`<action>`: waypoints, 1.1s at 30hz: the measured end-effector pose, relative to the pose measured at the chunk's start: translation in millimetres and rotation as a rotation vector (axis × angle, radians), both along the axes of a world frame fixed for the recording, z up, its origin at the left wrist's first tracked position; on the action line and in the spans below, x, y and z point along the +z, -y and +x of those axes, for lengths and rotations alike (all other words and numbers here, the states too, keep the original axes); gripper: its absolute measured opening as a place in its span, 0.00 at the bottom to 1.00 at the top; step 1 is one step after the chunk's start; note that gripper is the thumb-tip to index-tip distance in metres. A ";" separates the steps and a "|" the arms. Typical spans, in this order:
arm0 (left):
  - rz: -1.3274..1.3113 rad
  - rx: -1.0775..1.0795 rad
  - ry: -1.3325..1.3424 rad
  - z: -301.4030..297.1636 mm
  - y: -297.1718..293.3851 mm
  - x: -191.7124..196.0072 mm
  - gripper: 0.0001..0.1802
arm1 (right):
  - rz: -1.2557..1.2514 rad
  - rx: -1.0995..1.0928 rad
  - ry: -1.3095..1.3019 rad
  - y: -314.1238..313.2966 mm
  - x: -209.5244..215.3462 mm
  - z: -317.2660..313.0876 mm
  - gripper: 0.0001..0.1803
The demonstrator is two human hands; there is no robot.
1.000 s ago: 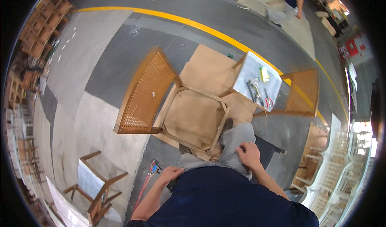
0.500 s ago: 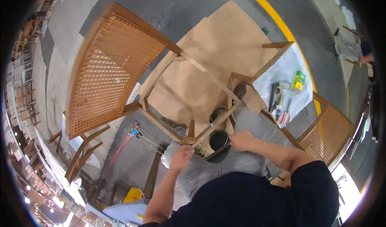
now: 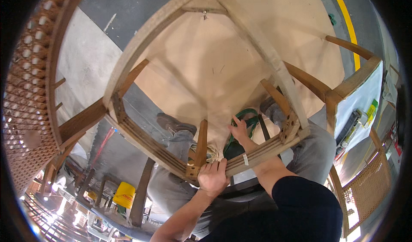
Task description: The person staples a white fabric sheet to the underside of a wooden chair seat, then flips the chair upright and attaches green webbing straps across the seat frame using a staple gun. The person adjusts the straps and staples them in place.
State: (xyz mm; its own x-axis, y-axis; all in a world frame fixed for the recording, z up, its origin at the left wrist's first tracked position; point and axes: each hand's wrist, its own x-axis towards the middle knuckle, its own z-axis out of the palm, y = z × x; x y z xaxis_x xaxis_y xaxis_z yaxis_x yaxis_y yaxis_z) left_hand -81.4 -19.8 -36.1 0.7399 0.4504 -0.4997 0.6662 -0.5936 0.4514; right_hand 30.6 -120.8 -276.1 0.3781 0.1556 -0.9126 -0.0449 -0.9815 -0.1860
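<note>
A bare wooden chair seat frame [image 3: 154, 154], grooved along its rails, is tilted up over my lap. My left hand [image 3: 213, 177] is closed over its near rail, beside the corner with drilled holes; whether a strand is also in its fingers is hidden. My right hand [image 3: 239, 129] reaches under the rail with its fingers apart, at a dark green round container [image 3: 246, 113]. Pale coiled strands [image 3: 211, 152] lie below the frame, next to a chair leg [image 3: 201, 143]. The chair's woven cane back [image 3: 25, 109] fills the left side.
Brown sheet [image 3: 206, 62] covers the floor ahead. At right, another chair [image 3: 343, 85] carries a white cover with a tool and a green-yellow box [image 3: 371, 110] on its seat. A yellow bucket [image 3: 124, 195] and a red hose [image 3: 102, 145] are at lower left.
The chair frame has come nearer and tilted up. My right hand has gone from beside the rail to beneath it, its fingers now spread. My left hand now grips the near rail.
</note>
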 end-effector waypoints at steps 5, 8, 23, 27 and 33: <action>0.015 -0.019 0.008 -5.1 6.8 -0.1 0.28 | 0.175 0.222 -0.060 -8.5 -24.8 -10.1 0.29; -0.033 -0.039 -0.147 -9.7 13.5 8.2 0.26 | 0.105 0.768 -0.278 -7.9 21.3 -57.8 0.22; 0.013 0.468 0.589 -48.2 24.6 41.7 0.25 | 0.776 0.353 -0.610 38.5 315.2 60.5 0.10; -0.675 0.683 0.532 -64.7 44.5 95.2 0.27 | 1.156 -0.170 -0.438 45.2 366.3 66.9 0.08; -1.491 0.764 1.056 -60.4 60.7 147.4 0.43 | 1.352 0.131 -0.556 28.7 450.9 -3.9 0.21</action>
State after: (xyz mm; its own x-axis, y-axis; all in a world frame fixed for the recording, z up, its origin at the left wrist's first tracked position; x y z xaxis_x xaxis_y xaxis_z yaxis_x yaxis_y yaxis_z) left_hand -141.8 -80.5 111.3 0.8326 0.4754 -0.2842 -0.2642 0.7919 0.5506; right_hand 26.8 -149.6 174.9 -0.0492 0.9965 -0.0678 -0.3426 -0.0806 -0.9360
